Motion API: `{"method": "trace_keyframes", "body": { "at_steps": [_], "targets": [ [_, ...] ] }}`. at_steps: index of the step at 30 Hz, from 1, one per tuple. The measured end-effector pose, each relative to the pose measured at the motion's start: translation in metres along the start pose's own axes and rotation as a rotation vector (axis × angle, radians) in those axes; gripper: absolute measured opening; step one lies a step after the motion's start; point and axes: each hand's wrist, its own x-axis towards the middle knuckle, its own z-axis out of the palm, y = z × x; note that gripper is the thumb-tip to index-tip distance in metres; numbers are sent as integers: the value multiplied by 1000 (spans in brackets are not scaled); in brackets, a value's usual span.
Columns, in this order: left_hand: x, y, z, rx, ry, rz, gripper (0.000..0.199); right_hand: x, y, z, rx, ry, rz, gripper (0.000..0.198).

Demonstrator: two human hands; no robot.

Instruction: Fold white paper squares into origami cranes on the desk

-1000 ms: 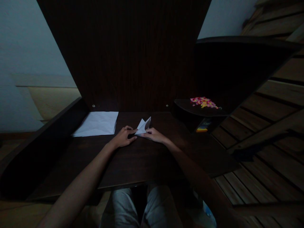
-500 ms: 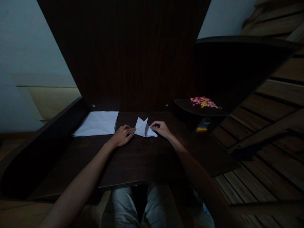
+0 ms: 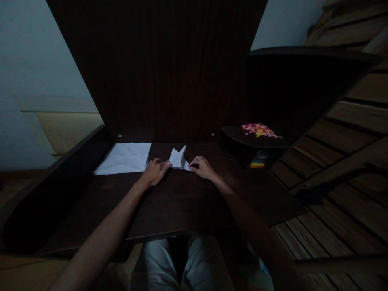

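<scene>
A small folded white paper [image 3: 178, 159] stands on the dark desk, with two pointed flaps sticking up. My left hand [image 3: 155, 171] has its thumb and fingers closed on the paper's left edge. On the other side, my right hand [image 3: 202, 167] pinches the paper's lower right corner between thumb and forefinger. To the left of my left hand lies a stack of white paper sheets [image 3: 124, 157], its right edge close to my fingers.
The dark wooden desk [image 3: 172, 206] has a raised side panel [image 3: 57, 186] on the left and a tall back board [image 3: 163, 72]. On a rounded shelf [image 3: 236, 135] at the right lies a heap of small pink and yellow pieces [image 3: 260, 129]. A yellow-edged object [image 3: 257, 165] sits beneath it.
Both hands have shifted the folded paper slightly left and back. Its right flap now stands more upright, and my left thumb has come up onto the paper's edge.
</scene>
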Motion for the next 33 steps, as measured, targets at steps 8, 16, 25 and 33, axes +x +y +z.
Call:
{"method": "trace_keyframes", "body": {
  "at_steps": [8, 16, 25, 33],
  "targets": [
    [-1, 4, 2, -24, 40, -21, 55, -2, 4, -12, -103, -105, 15, 29],
    [-2, 9, -2, -214, 122, 12, 56, -3, -2, 0, -82, -39, -65, 23],
    [-3, 8, 2, -271, 33, 22, 53, -2, 2, -6, -91, -57, -44, 20],
    [-2, 6, 7, -185, -13, 66, 55, -2, 7, -9, -68, -33, -36, 24]
  ]
}}
